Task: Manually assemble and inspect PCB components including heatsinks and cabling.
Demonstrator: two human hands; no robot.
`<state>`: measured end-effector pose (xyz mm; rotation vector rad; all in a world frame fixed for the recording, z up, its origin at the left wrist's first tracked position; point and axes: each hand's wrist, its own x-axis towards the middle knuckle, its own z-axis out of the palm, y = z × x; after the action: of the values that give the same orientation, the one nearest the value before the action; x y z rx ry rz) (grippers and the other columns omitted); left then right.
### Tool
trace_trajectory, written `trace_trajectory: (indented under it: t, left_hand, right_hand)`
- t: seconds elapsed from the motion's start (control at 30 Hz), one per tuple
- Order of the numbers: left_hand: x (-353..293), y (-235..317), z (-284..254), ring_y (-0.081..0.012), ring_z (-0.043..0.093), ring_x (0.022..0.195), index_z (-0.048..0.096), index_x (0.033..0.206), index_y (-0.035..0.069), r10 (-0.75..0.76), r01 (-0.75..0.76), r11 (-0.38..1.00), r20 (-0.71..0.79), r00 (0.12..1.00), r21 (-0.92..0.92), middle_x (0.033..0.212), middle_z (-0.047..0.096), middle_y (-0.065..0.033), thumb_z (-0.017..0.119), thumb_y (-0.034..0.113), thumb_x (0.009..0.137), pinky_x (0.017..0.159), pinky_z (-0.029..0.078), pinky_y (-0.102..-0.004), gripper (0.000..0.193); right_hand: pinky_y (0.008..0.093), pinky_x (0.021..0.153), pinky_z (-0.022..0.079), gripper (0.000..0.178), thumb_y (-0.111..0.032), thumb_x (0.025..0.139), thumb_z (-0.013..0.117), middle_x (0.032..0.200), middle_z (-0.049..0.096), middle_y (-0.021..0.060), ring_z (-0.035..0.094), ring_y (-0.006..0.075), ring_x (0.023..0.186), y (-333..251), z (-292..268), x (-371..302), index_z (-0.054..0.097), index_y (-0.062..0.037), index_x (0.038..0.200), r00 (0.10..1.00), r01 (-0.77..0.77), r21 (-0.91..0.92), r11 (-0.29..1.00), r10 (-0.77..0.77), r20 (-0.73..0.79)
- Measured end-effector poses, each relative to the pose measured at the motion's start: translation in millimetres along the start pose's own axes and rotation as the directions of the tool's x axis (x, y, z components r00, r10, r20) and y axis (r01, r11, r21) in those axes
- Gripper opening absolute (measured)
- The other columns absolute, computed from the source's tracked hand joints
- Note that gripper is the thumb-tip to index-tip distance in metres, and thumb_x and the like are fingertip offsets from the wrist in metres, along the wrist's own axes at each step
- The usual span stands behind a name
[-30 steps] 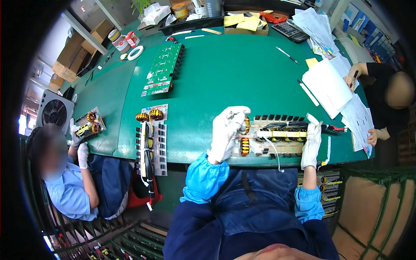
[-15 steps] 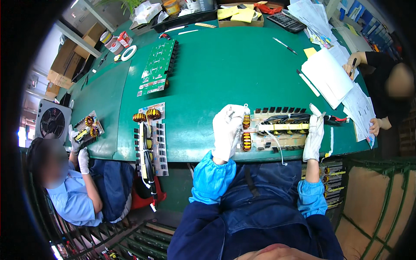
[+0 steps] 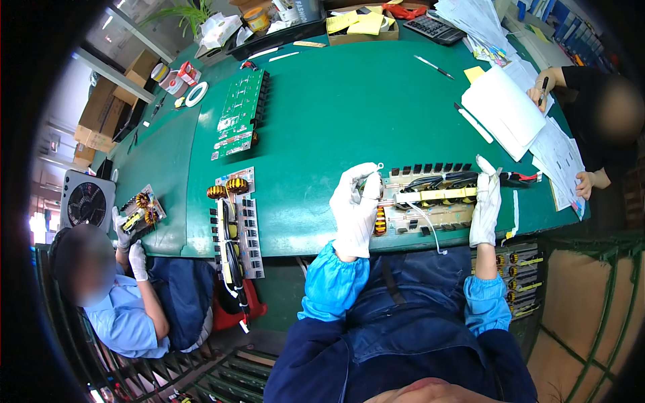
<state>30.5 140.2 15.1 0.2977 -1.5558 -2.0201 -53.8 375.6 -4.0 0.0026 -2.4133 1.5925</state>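
A circuit board (image 3: 430,220) lies crosswise before me at the table's near edge, with black components along its far side, a yellow-wrapped strip and black cables along its middle. My white-gloved left hand (image 3: 356,211) is closed at its left end, over one of the copper coils. A small metal ring (image 3: 379,166) sticks out beyond those fingertips; what it joins is hidden. Below the fingers a black-and-copper coil (image 3: 381,221) shows. My gloved right hand (image 3: 486,207) grips the board's right end, beside cables with red and black leads (image 3: 521,178). A white wire (image 3: 428,225) hangs over the near side.
Another coil-bearing board (image 3: 250,232) overhangs the table edge at left; a green board (image 3: 240,111) lies behind it. A co-worker at left handles a board (image 3: 142,208). Papers (image 3: 504,111) lie at right by a person holding a pen. More boards (image 3: 524,282) are stacked below the table.
The fingers of my left hand have shifted over the upper coil, which now is mostly covered. My right hand stays at the board's right end. The whole view has shifted slightly.
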Motion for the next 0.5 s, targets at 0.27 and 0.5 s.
trace_trajectory:
  t: [0.27, 0.5]
  left_hand:
    - [7.3, 2.5, -1.7, -0.0081, 0.058, 0.085, 0.066, 0.101, 0.001, -0.014, 0.015, 1.000, -0.058, 0.998, 0.019, 0.094, 0.066, -0.0024, 0.066, 0.009, 0.094, 0.078, 0.047, -0.0248, 0.011]
    - [12.4, -5.0, -18.1, -0.0075, 0.052, 0.070, 0.065, 0.094, 0.002, -0.158, 0.158, 0.977, 0.015, 0.987, -0.146, 0.080, 0.060, 0.0002, 0.063, 0.017, 0.094, 0.065, 0.042, -0.0239, 0.015]
  right_hand:
    - [0.0348, 0.109, 0.036, 0.055, -0.042, 0.105, 0.045, 0.136, 0.058, 0.0153, 0.053, 0.0254, 0.125, 2.1, 0.5, 1.7, 0.049, -0.0017, 0.142, 0.999, 0.039, 0.013, 0.999, -0.040, 0.027]
    - [0.0333, 0.108, 0.036, 0.057, -0.043, 0.105, 0.045, 0.135, 0.057, 0.0160, 0.053, 0.0242, 0.124, 1.7, -1.0, 1.2, 0.047, -0.0006, 0.143, 1.000, 0.024, 0.002, 1.000, -0.024, 0.015]
